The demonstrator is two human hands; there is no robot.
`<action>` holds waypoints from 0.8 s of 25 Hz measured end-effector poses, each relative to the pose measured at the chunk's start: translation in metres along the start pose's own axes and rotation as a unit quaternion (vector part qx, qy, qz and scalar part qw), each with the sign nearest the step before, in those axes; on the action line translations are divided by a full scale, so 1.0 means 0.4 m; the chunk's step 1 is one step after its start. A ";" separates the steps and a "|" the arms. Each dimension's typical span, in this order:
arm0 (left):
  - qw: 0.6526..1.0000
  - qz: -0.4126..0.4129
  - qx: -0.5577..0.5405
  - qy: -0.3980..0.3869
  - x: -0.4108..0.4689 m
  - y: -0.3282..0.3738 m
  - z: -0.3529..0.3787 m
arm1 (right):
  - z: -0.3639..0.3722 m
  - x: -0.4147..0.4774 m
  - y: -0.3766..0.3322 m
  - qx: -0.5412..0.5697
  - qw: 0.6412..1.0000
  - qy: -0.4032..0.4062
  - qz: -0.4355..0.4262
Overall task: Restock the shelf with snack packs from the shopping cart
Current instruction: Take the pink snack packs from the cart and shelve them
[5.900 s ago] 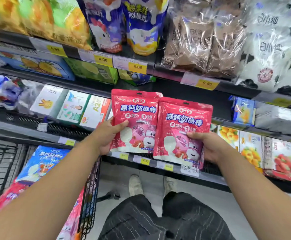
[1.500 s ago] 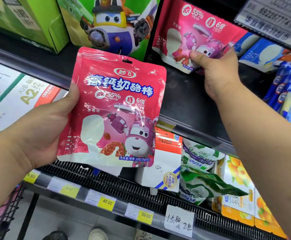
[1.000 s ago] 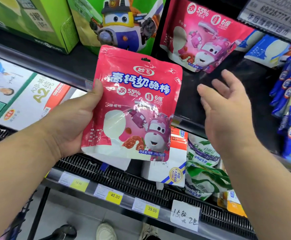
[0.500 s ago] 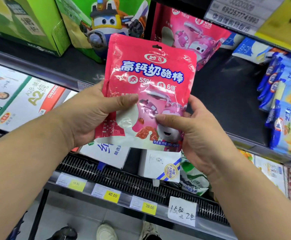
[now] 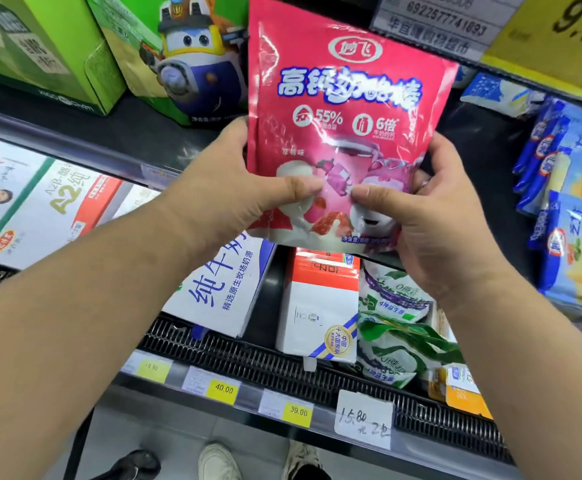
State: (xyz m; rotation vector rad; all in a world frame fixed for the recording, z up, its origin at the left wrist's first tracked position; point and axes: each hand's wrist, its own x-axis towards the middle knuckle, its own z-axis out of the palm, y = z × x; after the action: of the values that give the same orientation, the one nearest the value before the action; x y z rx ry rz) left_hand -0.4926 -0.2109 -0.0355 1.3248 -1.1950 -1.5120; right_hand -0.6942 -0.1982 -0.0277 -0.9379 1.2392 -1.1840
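A red snack pack (image 5: 345,109) with white and blue lettering and a pink cartoon plane stands upright in front of the dark shelf (image 5: 133,133). My left hand (image 5: 234,199) grips its lower left edge, thumb across the front. My right hand (image 5: 431,216) grips its lower right corner, thumb on the front and fingers behind. The pack hides the spot behind it, so the red pack placed there earlier cannot be seen. The shopping cart is out of view.
A green pack with a yellow cartoon plane (image 5: 185,60) and a green box (image 5: 40,53) stand left on the same shelf. Blue packs (image 5: 566,188) hang at right. Milk cartons (image 5: 320,303) and bags (image 5: 393,327) fill the shelf below. Price tags (image 5: 223,389) line the rail.
My right hand let go of a red pack on the shelf and took hold of the second pack. Both hands have since raised it toward the shelf.
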 end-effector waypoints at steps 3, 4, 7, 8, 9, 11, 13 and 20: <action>0.999 0.027 0.031 0.011 0.006 -0.012 0.022 | -0.012 0.013 0.006 0.007 1.000 0.015 -0.011; 0.998 0.041 0.047 0.023 0.010 -0.012 0.027 | -0.012 0.018 0.007 0.001 1.000 0.014 -0.025; 0.990 0.082 0.097 0.062 0.028 0.000 0.028 | -0.005 0.041 0.005 -0.024 0.997 0.021 -0.070; 0.989 0.087 0.098 0.067 0.037 0.004 0.026 | -0.001 0.049 0.002 -0.032 0.996 0.024 -0.085; 0.989 0.090 0.094 0.070 0.048 0.008 0.023 | 0.002 0.058 0.001 -0.043 0.994 0.027 -0.097; 0.988 0.098 0.090 0.076 0.068 0.012 0.020 | 0.007 0.073 0.001 -0.067 0.990 0.034 -0.116; 0.985 0.111 0.097 0.085 0.078 0.009 0.021 | 0.009 0.083 0.005 -0.086 0.986 0.045 -0.132; 0.939 0.123 0.248 0.202 0.023 -0.030 0.048 | -0.005 0.043 0.025 -0.232 0.954 0.111 -0.155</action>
State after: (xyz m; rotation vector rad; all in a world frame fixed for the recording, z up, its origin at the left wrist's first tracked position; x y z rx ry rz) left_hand -0.5127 -0.2138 -0.0492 1.6384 -1.4506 -0.7299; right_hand -0.6957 -0.2131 -0.0410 -1.4168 1.6379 -1.2915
